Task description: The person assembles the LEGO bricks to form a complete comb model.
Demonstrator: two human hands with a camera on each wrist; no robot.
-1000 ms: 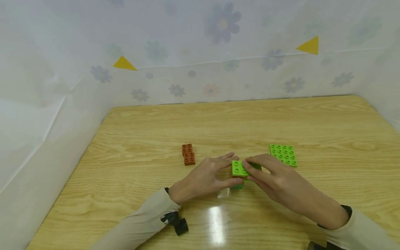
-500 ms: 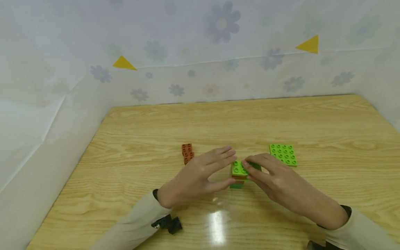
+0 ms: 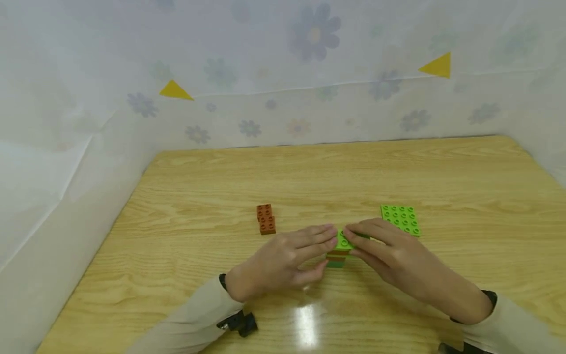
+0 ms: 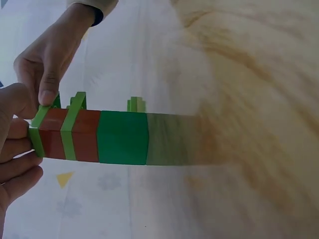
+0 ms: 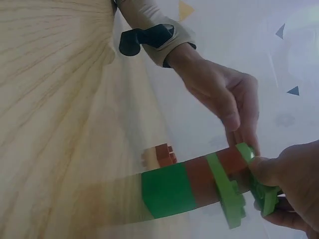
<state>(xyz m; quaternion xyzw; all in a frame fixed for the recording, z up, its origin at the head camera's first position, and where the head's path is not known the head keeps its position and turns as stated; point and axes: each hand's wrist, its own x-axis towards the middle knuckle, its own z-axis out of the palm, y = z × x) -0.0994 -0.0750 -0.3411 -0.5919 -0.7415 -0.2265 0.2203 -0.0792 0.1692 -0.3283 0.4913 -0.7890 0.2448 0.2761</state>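
Observation:
A stacked tower of toy building bricks stands on the table between my hands. Its base is a dark green block (image 4: 123, 137); above come a brown brick (image 4: 85, 135), a light green plate (image 5: 228, 194), a second brown brick (image 4: 52, 133) and a top light green plate (image 3: 344, 242). Both plates jut out to the right beyond the bricks. My right hand (image 3: 395, 255) pinches the jutting part of the top plate between thumb and fingers. With nearly straight fingers, my left hand (image 3: 287, 253) touches the top plate's left end, its thumb apart from the tower.
Brown bricks (image 3: 266, 220) lie on the wooden table (image 3: 212, 182) left of the tower. Behind my right hand lies a square light green studded plate (image 3: 402, 216). A white flowered sheet (image 3: 274, 64) rises behind the table's far edge.
My left hand lets go of the tower's sides, draws back left, then comes back with its fingers on the top plate. My right hand keeps its pinch, almost unmoved.

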